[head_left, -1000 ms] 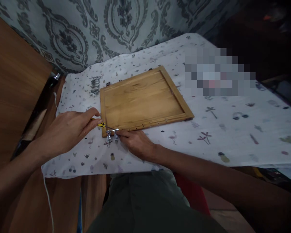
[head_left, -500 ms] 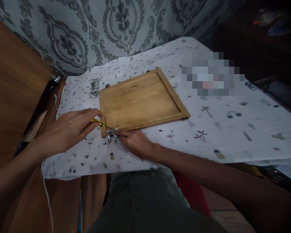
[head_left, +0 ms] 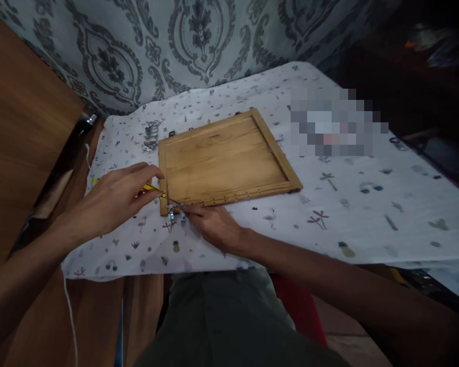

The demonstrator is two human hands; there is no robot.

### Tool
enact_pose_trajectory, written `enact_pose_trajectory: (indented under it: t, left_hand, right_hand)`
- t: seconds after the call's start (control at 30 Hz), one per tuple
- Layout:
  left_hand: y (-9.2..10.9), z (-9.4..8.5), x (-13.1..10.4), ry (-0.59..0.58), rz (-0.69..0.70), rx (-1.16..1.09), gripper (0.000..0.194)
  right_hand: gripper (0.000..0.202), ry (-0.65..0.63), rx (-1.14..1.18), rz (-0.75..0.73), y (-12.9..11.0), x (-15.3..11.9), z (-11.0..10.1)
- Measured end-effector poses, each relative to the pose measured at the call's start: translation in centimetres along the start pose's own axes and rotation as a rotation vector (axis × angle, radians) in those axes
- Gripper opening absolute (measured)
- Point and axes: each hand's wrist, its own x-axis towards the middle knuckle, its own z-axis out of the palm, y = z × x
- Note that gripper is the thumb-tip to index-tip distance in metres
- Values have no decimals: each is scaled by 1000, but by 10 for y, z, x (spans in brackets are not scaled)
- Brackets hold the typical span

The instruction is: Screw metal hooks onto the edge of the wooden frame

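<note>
A framed wooden panel (head_left: 225,158) lies on the cloth-covered table, with a row of small dark holes along its near edge. At its near left corner sit metal clips (head_left: 171,214) that stick out past the edge. My left hand (head_left: 132,188) is closed around a screwdriver (head_left: 153,190) with a yellow and black handle, its thin shaft slanting down to the clips. My right hand (head_left: 212,224) rests at the panel's near edge, its fingertips against the right-hand clip. What lies under those fingertips is partly hidden.
Several more metal clips (head_left: 151,135) lie in a row beyond the panel's left side. A blurred-out item (head_left: 332,125) is at the far right of the printed tablecloth (head_left: 352,214). Wooden furniture (head_left: 19,127) stands at the left, a patterned curtain (head_left: 199,41) behind.
The view has shifted slightly. My left hand's fingers have changed their hold a little on the screwdriver, whose tip stays at the clips. My right hand keeps its place.
</note>
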Motion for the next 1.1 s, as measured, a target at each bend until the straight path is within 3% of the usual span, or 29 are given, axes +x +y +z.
enact_pose_trajectory:
  t: [0.13,0.33,0.53,0.73,0.97,1.1]
  left_hand:
    - [-1,3,1,13,-6,-83,38]
    - [0,8,2,-33,-67,85,47]
    - [-4,6,3,23,19,-64,44]
    - [0,6,3,-15,-72,29,46]
    - [-2,5,0,23,-4,-43,42]
    - [-2,8,0,16,-61,12,45]
  right_hand:
    - [38,-3,30,-1,1,-1,1]
    - [37,20,13,6,0,-1,2]
    - [39,27,-8,-8,1,-2,3]
    - [45,24,56,23,-1,-1,0]
    - [35,-3,-20,0,0,0,1]
    - [34,6,-17,-3,1,-1,2]
